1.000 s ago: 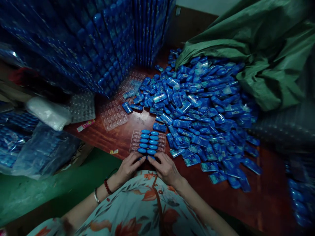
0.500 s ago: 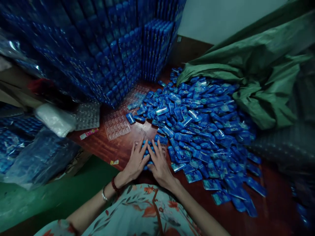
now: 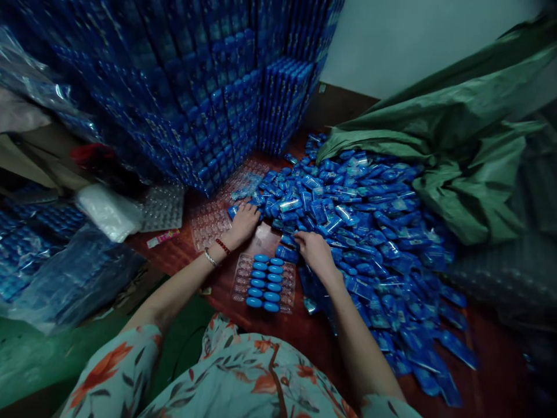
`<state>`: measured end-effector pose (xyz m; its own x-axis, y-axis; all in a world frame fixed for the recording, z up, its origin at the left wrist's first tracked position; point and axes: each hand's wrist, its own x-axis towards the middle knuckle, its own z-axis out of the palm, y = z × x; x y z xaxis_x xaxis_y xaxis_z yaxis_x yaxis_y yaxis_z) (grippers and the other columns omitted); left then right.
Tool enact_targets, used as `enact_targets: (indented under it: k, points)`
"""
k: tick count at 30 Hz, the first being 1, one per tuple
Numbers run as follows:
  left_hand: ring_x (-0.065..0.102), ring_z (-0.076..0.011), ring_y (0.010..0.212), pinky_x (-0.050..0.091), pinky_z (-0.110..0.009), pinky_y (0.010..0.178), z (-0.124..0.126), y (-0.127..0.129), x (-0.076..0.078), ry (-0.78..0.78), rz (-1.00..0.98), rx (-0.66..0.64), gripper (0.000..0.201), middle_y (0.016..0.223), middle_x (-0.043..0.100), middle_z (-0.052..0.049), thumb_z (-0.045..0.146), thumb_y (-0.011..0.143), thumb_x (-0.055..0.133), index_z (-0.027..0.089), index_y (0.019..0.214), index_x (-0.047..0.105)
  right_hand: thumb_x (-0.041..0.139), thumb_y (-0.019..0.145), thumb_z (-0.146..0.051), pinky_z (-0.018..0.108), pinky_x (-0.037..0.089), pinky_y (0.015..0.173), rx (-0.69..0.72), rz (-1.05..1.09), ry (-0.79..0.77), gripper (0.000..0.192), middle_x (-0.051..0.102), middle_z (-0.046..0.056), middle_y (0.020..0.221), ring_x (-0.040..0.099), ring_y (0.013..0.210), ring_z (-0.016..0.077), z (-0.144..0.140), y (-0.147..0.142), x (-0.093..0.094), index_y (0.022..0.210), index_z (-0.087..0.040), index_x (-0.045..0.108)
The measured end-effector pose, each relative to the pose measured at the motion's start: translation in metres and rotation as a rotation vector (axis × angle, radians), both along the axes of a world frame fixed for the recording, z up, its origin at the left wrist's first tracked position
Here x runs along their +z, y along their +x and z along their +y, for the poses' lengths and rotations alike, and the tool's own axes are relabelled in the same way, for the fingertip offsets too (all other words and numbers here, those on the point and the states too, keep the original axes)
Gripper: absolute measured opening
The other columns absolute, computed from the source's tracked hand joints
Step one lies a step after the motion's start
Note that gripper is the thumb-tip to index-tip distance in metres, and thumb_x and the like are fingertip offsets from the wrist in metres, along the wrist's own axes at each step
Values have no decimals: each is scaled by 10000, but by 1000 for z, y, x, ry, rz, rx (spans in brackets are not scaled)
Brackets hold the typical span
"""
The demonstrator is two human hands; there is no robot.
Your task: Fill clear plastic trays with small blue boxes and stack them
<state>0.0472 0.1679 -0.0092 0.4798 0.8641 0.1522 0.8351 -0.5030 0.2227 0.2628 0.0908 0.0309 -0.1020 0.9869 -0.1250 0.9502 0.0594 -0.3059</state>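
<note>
The tray [image 3: 264, 283] lies near on the desk [image 3: 304, 334], two columns filled. Both hands reach into the pile [image 3: 361, 220]: left hand [image 3: 243, 223] curled on packets, right hand [image 3: 314, 251] likewise. Take packets singly, aligned lengthwise.

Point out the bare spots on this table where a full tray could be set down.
Bare wood shows between the left hand and the partly filled tray, and along the near edge right of that tray, below the blue packet pile. The far side is crowded: the stacked trays, the empty clear trays and the pile.
</note>
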Motion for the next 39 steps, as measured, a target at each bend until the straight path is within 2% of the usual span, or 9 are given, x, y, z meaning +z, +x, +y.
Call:
enact_targets:
  k: [5, 10, 14, 19, 24, 28, 32, 35, 39]
  points:
    - [544, -231, 974, 440, -412, 901, -22, -12, 4, -37, -397, -23, 172, 1009, 618, -110, 169, 878, 479, 145, 1010, 587, 445, 872, -173, 285, 438, 752, -195, 147, 165, 232, 702, 72, 877, 638, 816, 204, -8, 25, -10, 946, -175, 665]
    - [601, -145, 789, 513, -290, 748, -67, -28, 12, -325, -1179, 224, 368, 974, 614, -33, 307, 817, 605, 202, 1159, 520, 420, 906, -209, 304, 411, 834, 15, 92, 261, 254, 643, 84, 1025, 551, 964, 206, -8, 6, -12, 1080, -177, 603]
    - [606, -124, 754, 521, -273, 713, -90, -30, 17, -513, -1424, 384, 386, 965, 613, -21, 361, 786, 634, 204, 1125, 537, 471, 890, -232, 361, 385, 797, 90, -235, 181, 268, 599, 118, 1058, 477, 1001, 264, 11, -28, -12, 1136, -170, 560]
    - [598, -133, 814, 497, -256, 754, -93, -37, 15, -447, -1325, 498, 379, 897, 633, -20, 363, 724, 687, 164, 1029, 584, 361, 898, -110, 353, 403, 789, 286, -291, 114, 302, 589, 131, 1062, 498, 979, 248, 21, -40, -15, 1069, -157, 604]
    - [606, -160, 887, 489, -304, 826, -102, -44, 9, -352, -1146, 438, 376, 989, 640, -48, 377, 752, 649, 158, 1048, 574, 402, 896, -132, 372, 420, 906, 418, 37, 77, 363, 573, 81, 1229, 514, 1074, 217, -4, -15, -14, 1194, -226, 586]
    - [586, -189, 996, 452, -347, 913, -117, -49, 5, -294, -976, 423, 328, 1084, 625, -65, 364, 829, 568, 176, 1098, 573, 392, 911, -170, 340, 449, 890, 239, 285, 164, 318, 653, 60, 1079, 577, 1008, 187, -15, 9, -10, 1102, -220, 642]
    - [577, -197, 987, 459, -364, 902, -124, -52, -2, -255, -868, 379, 271, 1039, 616, -65, 346, 854, 530, 183, 1060, 597, 393, 913, -201, 335, 445, 858, 7, 146, 190, 295, 677, 89, 978, 594, 947, 212, -3, 10, -5, 1030, -176, 663]
    - [568, -208, 989, 476, -383, 881, -124, -52, -9, -211, -786, 363, 308, 1049, 585, -74, 320, 822, 576, 183, 1098, 578, 447, 912, -282, 350, 432, 852, 100, -11, 63, 276, 660, 97, 1028, 570, 995, 235, 11, -8, -3, 1096, -187, 631]
    - [552, -210, 1039, 472, -401, 911, -125, -53, -15, -160, -672, 302, 293, 1108, 546, -89, 265, 851, 542, 189, 1133, 568, 535, 849, -492, 408, 418, 860, 216, -160, -52, 575, 571, 154, 1175, 523, 1086, 291, 24, -37, -6, 1319, -176, 436]
